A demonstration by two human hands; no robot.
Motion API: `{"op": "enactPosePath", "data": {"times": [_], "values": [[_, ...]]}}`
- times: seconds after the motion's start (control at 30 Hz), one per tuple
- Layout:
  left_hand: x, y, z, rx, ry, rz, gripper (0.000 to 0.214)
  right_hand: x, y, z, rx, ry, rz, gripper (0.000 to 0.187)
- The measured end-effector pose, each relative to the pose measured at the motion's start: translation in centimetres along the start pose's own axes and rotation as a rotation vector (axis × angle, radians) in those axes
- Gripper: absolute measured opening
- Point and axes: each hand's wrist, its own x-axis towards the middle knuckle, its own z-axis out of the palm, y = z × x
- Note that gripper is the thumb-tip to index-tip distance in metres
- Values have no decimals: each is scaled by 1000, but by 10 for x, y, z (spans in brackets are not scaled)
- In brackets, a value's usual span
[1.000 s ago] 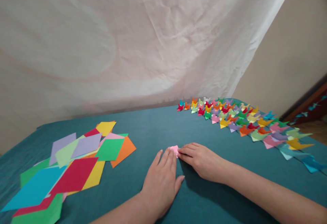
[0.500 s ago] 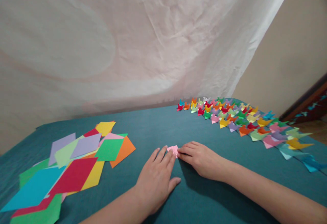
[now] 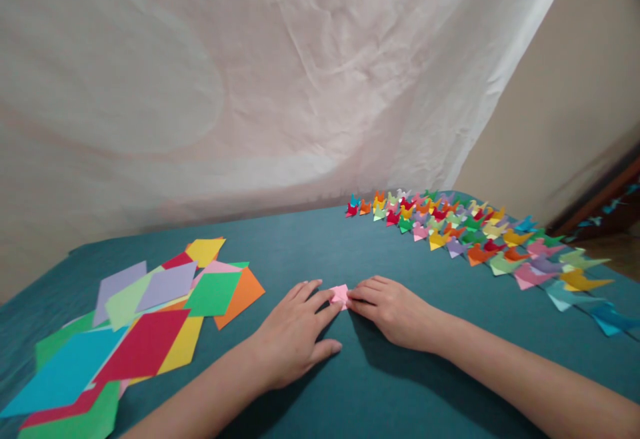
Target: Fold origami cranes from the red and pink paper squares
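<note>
A small piece of pink folded paper [image 3: 339, 295] lies on the teal cloth between my hands. My left hand [image 3: 295, 332] rests palm down with fingers spread, and its index and middle fingertips touch the paper's left side. The thumb sticks out, free of the paper. Curled in from the right, my right hand [image 3: 393, 309] pinches the paper's right edge between thumb and fingers. Part of that edge is hidden behind the fingertips.
Loose coloured paper sheets [image 3: 213, 294] lie overlapped on the left. Rows of small folded paper birds [image 3: 481, 253] stand at the right on the teal table cloth [image 3: 295, 242]. A pale curtain [image 3: 300, 92] hangs behind.
My left hand has slid left and its fingers have pulled back, uncovering more of the pink paper. My right hand stays nearly still at the paper's edge.
</note>
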Motion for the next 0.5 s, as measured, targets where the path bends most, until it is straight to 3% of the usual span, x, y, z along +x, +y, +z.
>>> {"op": "enactPosePath", "data": {"times": [0.5], "values": [[-3,3,4,16,24,-19,58,1,-1,1,-7,19,-10,27]]}}
